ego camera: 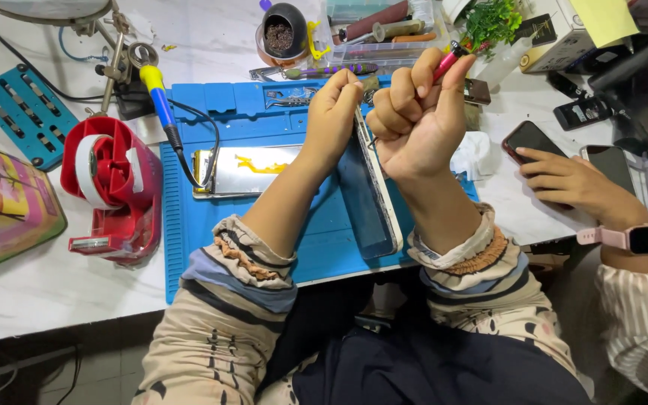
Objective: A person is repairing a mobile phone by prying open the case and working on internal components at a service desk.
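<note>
Over a blue repair mat (pixel 211 247) on a white worktop (pixel 54 292), the left hand (pixel 333 112) pinches the far end of a phone frame (pixel 375 202) stood on its long edge, grip narrow and closed on that edge. The right hand (pixel 414 112) is balled into a fist around a pink-handled screwdriver (pixel 450 60), whose tip is hidden behind the fingers; fist and frame touch near the frame's far end.

Flat on the mat, left of the hands, lies one opened phone body (pixel 245 171) with a yellow strip inside. A soldering iron (pixel 160 101) with a yellow and blue handle lies across the mat's far left corner, its black cable looping over the phone body. One red tape dispenser (pixel 110 191) stands just left of the mat, with a teal tool rack (pixel 20 112) farther left and a pink and yellow box (pixel 5 206) at the left edge. At the far side sit a dark tip-cleaner pot (pixel 283 34) and a small green plant (pixel 493 19).

To the right, another person's hand (pixel 571 184), a pink smartwatch (pixel 631 238) on its wrist, rests on one of two dark phones (pixel 530 139) lying there.
</note>
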